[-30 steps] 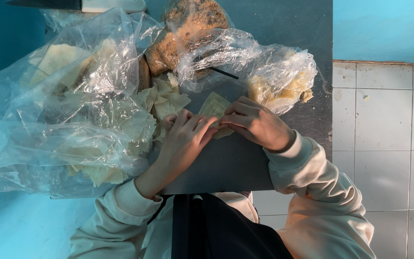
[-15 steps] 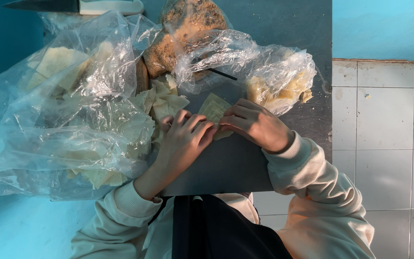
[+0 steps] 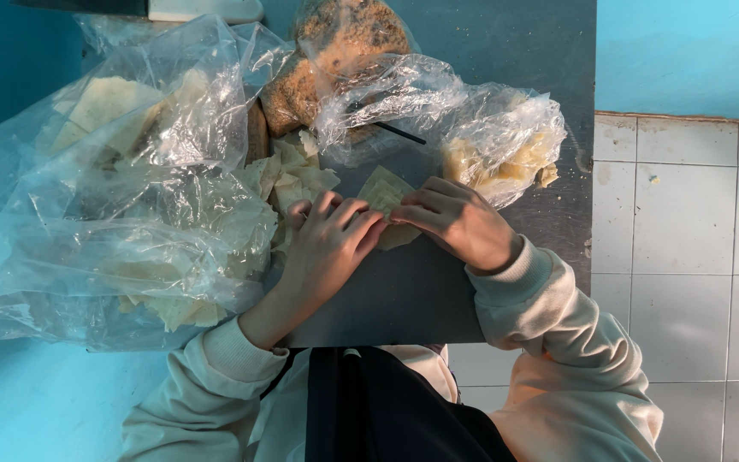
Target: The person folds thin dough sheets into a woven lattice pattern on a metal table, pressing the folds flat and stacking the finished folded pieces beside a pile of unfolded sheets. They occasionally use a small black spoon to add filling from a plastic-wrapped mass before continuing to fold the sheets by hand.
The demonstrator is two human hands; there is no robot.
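Big clear plastic bag left, pale sheets inside; smaller clear bag right

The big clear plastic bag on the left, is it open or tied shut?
Open. The big clear bag gapes toward the hands, and pale sheets spill from its mouth onto the grey table.

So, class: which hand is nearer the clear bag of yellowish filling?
Right. The right hand lies just beside the filling bag; the left hand is farther, near the wrapper pile.

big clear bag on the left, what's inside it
The big clear bag holds pale, thin, flat sheets, some squarish, piled loosely and spilling toward the left hand. Crinkled plastic and glare hide the lower layers, so how many there are cannot be told.
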